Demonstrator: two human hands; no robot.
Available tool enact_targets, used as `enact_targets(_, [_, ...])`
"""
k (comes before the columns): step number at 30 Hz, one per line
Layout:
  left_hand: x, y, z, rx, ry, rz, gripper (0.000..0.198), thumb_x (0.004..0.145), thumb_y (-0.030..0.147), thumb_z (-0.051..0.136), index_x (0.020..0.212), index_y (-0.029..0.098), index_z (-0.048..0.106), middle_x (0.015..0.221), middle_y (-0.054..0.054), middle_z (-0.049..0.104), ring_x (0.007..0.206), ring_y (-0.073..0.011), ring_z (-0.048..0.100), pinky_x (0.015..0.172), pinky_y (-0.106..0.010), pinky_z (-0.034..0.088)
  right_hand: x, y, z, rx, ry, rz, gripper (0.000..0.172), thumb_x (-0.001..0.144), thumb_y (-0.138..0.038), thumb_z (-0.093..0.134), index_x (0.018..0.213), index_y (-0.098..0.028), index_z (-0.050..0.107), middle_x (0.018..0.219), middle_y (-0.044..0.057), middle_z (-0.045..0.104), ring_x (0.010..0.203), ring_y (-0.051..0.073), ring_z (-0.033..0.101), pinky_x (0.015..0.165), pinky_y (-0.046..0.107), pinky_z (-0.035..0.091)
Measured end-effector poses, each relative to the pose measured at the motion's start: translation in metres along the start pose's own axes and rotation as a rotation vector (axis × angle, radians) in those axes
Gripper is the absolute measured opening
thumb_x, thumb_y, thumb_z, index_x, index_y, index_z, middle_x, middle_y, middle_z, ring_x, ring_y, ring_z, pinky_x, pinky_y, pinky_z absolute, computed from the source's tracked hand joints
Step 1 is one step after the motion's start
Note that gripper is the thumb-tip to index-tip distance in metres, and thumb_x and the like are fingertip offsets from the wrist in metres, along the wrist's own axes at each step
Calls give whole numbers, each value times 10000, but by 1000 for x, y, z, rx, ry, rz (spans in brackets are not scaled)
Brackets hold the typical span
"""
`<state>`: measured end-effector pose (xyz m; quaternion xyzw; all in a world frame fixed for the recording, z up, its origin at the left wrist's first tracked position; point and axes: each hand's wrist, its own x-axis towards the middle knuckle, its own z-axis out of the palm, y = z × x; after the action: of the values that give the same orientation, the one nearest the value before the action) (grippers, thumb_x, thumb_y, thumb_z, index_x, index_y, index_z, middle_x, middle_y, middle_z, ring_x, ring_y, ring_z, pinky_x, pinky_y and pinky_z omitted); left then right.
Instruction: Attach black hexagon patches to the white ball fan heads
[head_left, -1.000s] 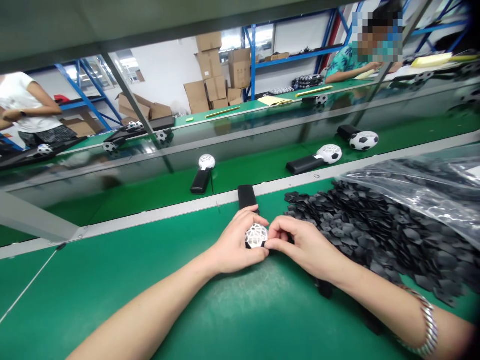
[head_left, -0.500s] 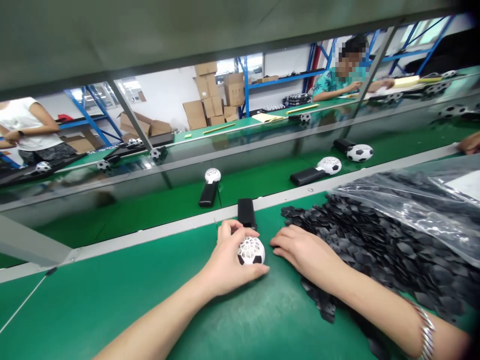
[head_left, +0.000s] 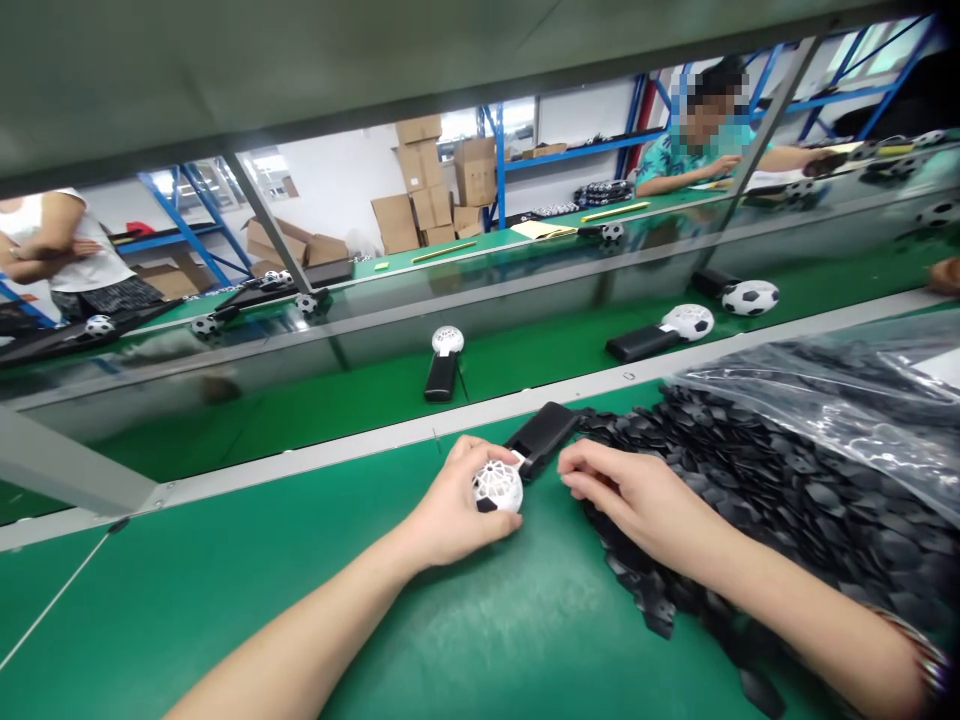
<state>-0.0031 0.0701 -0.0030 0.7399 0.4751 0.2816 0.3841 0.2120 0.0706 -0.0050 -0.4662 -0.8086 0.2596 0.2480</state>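
White openwork ball with black handle, at the green bench: you clasp the ball in your left hand; your right hand, contents impossible to tell, beside the black pieces; clear plastic bag over these; three similar units, green belt beyond

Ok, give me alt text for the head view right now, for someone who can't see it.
The left hand grips a white openwork ball joined to a black handle over a green bench. The right hand, fingers curled, is by a heap of loose black pieces; whether it holds one is unclear. Beyond lie three similar ball-and-handle items.
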Motion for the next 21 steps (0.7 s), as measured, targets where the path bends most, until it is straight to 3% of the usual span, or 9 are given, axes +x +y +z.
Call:
enact_targets(5, [1, -5, -5, -30, -105, 91, 493, 580, 85, 679, 1026, 238, 538, 1045, -24, 426, 1015, -203, 466, 926, -351, 376, -1, -6, 5, 259, -41, 45, 148, 839, -254, 504, 959, -228, 588, 812, 5, 627, 731, 155, 584, 647, 257, 465])
enact_targets(10, [0, -4, -7, -19, -144, 109, 498, 591, 101, 690, 1042, 243, 534, 1065, -29, 424, 1038, -207, 457, 951, -362, 363, -3, -11, 8, 99, 26, -172, 143, 860, -204, 484, 872, -220, 625, 867, 28, 603, 816, 162, 574, 730, 271, 454])
enact_targets(15, [-1, -2, -5, 0, -136, 125, 469, 601, 100, 666, 1028, 237, 529, 1060, -32, 421, 1047, -212, 453, 951, -366, 369, -4, -12, 12, 65, 16, -180, 235, 882, -183, 430, 1048, -244, 585, 890, 30, 608, 802, 160, 583, 711, 272, 473])
enact_targets(21, [-2, 2, -4, 49, -143, 102, 533, 609, 120, 639, 1106, 248, 495, 1081, -46, 430, 1061, -234, 448, 932, -390, 392, -4, -14, 13, 76, 27, -147, 137, 869, -191, 475, 891, -221, 606, 862, 20, 627, 747, 153, 582, 664, 263, 461])
